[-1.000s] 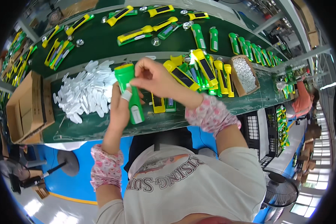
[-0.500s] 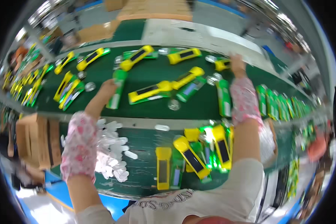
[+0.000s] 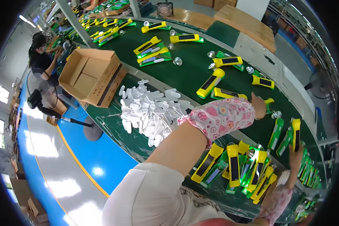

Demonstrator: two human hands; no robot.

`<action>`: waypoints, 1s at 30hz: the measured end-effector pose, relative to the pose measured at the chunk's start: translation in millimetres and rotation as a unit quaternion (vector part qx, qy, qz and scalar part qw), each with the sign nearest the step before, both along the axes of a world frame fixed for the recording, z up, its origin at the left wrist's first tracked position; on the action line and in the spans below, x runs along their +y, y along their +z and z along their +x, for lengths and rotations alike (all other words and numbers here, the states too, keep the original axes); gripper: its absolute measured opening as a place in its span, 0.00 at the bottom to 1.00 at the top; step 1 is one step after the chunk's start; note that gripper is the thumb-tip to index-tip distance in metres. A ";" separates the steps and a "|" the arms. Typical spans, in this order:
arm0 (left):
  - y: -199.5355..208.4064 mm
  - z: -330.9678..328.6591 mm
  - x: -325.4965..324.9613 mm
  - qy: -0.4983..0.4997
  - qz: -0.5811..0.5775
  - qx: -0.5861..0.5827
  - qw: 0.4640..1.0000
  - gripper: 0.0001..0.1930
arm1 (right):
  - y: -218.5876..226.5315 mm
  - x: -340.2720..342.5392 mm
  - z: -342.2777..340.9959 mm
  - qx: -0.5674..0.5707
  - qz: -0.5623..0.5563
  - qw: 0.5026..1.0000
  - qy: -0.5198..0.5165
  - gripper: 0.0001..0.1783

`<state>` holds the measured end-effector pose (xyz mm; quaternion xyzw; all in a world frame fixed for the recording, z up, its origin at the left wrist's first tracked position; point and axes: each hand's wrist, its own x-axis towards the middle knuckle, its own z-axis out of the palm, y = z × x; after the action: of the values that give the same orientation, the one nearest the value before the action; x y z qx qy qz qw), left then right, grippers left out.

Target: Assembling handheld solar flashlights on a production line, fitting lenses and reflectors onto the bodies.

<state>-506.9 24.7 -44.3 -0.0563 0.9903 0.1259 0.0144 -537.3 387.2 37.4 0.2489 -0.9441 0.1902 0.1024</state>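
Note:
My left forearm, in a pink patterned sleeve, reaches across the green belt [image 3: 199, 56]. At its end my left hand [image 3: 258, 107] is over or against a yellow-and-green flashlight part [image 3: 269, 101]; most of its fingers are hidden. Beside that part lies a silver reflector [image 3: 276, 114]. At the right, my right hand [image 3: 295, 158] grips the lower end of a yellow flashlight housing [image 3: 296, 130] with a dark panel, held upright. Green flashlight halves [image 3: 276, 133] lie just left of it. More opened yellow-and-green flashlights [image 3: 211, 83] rest farther along the belt.
In front of me several flashlights [image 3: 233, 165] are heaped on the near table. White oval pieces [image 3: 150, 109] form a pile left of them. Beyond stands an open cardboard box [image 3: 90, 73]. Another person [image 3: 43, 60] sits at the left, near a black fan [image 3: 35, 100].
My view has swung round, bringing the box and seated person into sight at left. My left hand has left the green flashlight half; my right hand now holds a yellow housing farther right.

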 end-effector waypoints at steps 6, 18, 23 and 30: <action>0.4 37.1 32.2 0.009 0.118 0.195 0.974 0.19 | -12.6 4.7 226.4 -0.059 -0.048 0.986 -0.150 0.30; 124.8 214.7 5.8 0.000 0.447 -0.079 0.891 0.35 | 15.7 -113.2 292.9 -0.233 -0.332 0.914 0.025 0.27; 120.6 335.6 -17.3 -0.123 0.266 0.015 0.956 0.30 | 4.5 -191.2 312.7 -0.506 -0.595 0.617 0.097 0.23; 97.6 462.3 -28.8 -0.010 0.281 0.181 0.942 0.23 | 2.8 -222.8 383.8 -0.571 -0.477 0.645 0.173 0.30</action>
<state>-44.6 -4.0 53.3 -0.0167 0.9012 0.4068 -0.1487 -153.5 164.4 40.2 0.1667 -0.5340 0.7328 -0.3873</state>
